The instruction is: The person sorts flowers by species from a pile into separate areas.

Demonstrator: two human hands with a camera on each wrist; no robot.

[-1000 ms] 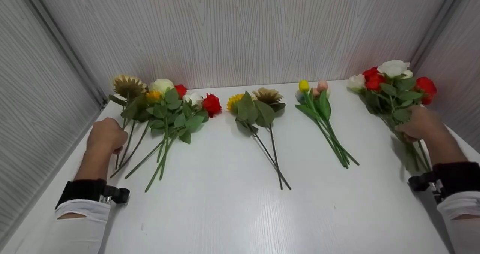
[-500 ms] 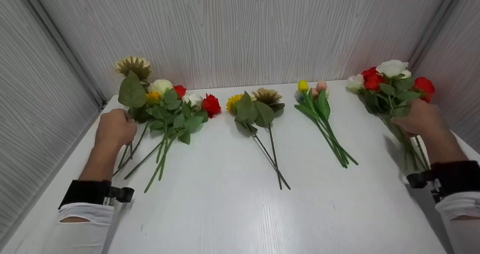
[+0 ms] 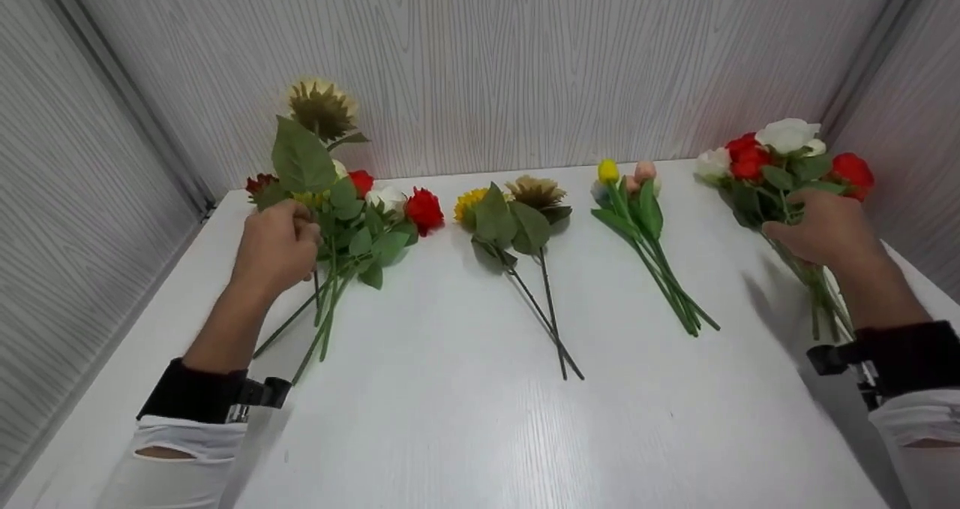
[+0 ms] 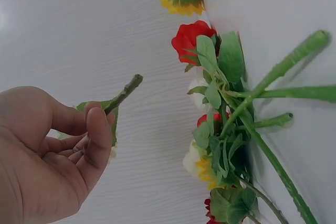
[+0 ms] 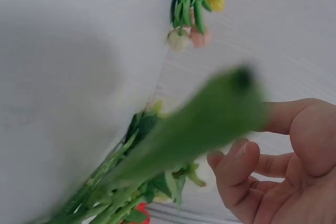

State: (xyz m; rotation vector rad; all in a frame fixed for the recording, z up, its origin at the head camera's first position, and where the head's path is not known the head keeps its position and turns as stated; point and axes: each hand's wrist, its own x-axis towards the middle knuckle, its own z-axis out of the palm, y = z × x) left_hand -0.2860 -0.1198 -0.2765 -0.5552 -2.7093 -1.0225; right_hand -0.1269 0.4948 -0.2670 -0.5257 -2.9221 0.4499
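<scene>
A pale beige sunflower (image 3: 322,111) with a large leaf stands raised at the left, my left hand (image 3: 277,242) pinching its stem. In the left wrist view, the cut stem end (image 4: 126,93) sticks out past the thumb and fingers. Below and beside it lies a bunch of red, white and yellow flowers (image 3: 360,231). At the far right, my right hand (image 3: 825,231) is over the stems of a bunch of red and white roses (image 3: 787,137), thumb and fingers apart. A blurred green stem (image 5: 189,124) covers part of that hand in the right wrist view.
On the white table (image 3: 465,434), two sunflowers (image 3: 517,216) lie in the middle. Several tulips (image 3: 637,224) lie right of them. A grey wood-grain panel (image 3: 510,66) stands at the back, with side panels left and right.
My left hand has lifted the beige sunflower from the left bunch, up and to the right, uncovering a dark red flower. My right hand has shifted slightly up and left over the roses.
</scene>
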